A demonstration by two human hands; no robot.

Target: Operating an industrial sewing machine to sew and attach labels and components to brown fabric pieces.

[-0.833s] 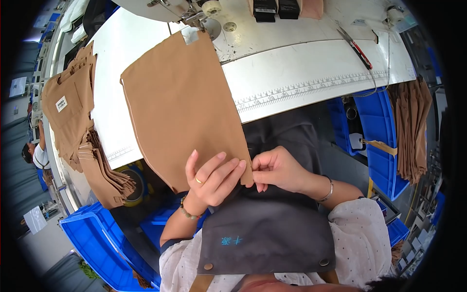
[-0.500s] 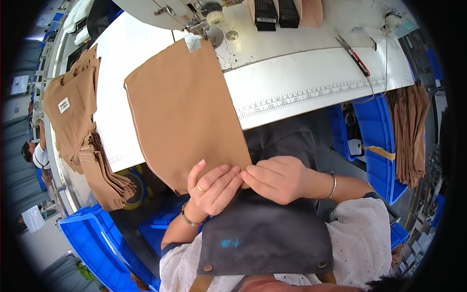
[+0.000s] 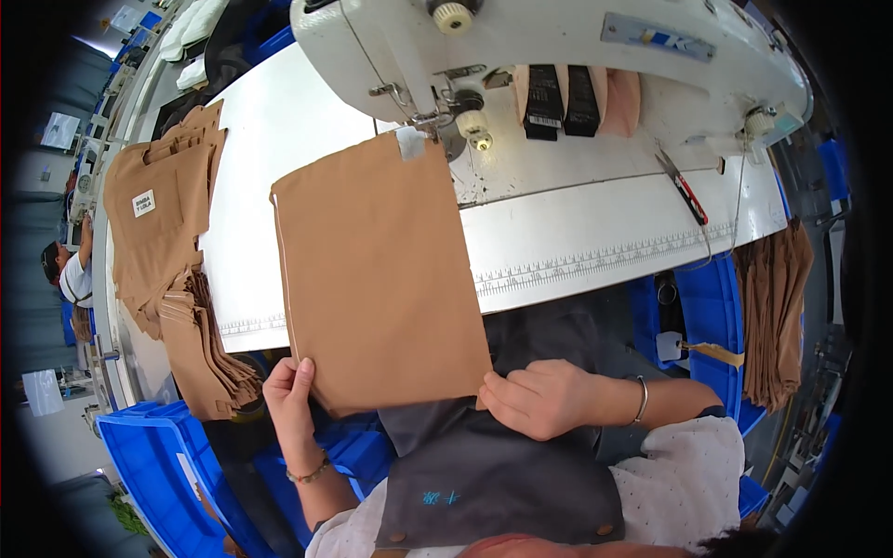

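Note:
A brown fabric panel (image 3: 381, 270) lies over the front edge of the white sewing table, its far right corner under the needle area of the sewing machine (image 3: 409, 56). My left hand (image 3: 293, 395) pinches the panel's near left edge, thumb on top. At the near right corner my right hand (image 3: 532, 398) is closed on the same panel, fingertips pressed together. A white line runs along the panel's left edge. Between my hands the near edge hangs in front of my dark apron (image 3: 502, 474).
Stacked brown pieces (image 3: 153, 209) lie at the table's left. Red-and-black snips (image 3: 686, 191) and black packets (image 3: 543, 102) rest on the right side. Blue bins (image 3: 153, 465) stand at both sides; brown pieces (image 3: 772, 316) hang over the right one. Another person (image 3: 73, 270) works far left.
My left hand has moved left, from beside the right hand to the panel's left edge. The panel is spread flatter between my hands. The view has shifted, showing more of the sewing machine.

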